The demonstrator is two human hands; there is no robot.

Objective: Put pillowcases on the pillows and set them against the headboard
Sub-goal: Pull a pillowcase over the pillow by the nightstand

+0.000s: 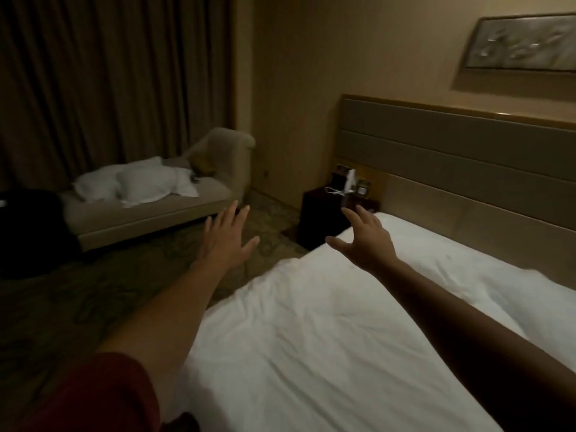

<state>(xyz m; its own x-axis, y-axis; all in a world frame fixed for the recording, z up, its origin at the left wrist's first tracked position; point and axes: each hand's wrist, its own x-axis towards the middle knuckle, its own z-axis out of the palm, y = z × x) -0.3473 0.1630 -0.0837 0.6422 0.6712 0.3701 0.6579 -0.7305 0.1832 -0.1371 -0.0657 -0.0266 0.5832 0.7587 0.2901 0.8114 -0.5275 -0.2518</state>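
Dim hotel room, both arms stretched out forward, nothing held. Left hand point(226, 236) flat with fingers spread, hanging over the carpet point(93, 291) just off the bed's edge. Right hand point(366, 241) also an open grip, fingers splayed and slightly curled, hovering over the white duvet point(311, 338) near the top corner of the bed point(467, 251).

Pillows point(134, 185) not on the bed at all: a loose white heap on the beige sofa point(149, 213) by the curtains point(93, 73), up and to the left of both hands, well apart from them across the carpet. Looks like two lumps lying side by side, long axis roughly along the sofa seat. Can't tell from here whether cased or bare, or whether some of that white is the pillowcases themselves.

Headboard point(452, 157) off to the right, with a dark nightstand point(330, 213) wedged between bed and wall. So pillows one way, destination the other.

Left hand clearly the nearer one to the sofa pile, already out over the floor on that side; right hand closer to the headboard end. Probably still at the fetching stage, with no pillow in reach, so the next bit likely means stepping over to the sofa rather than just reaching.
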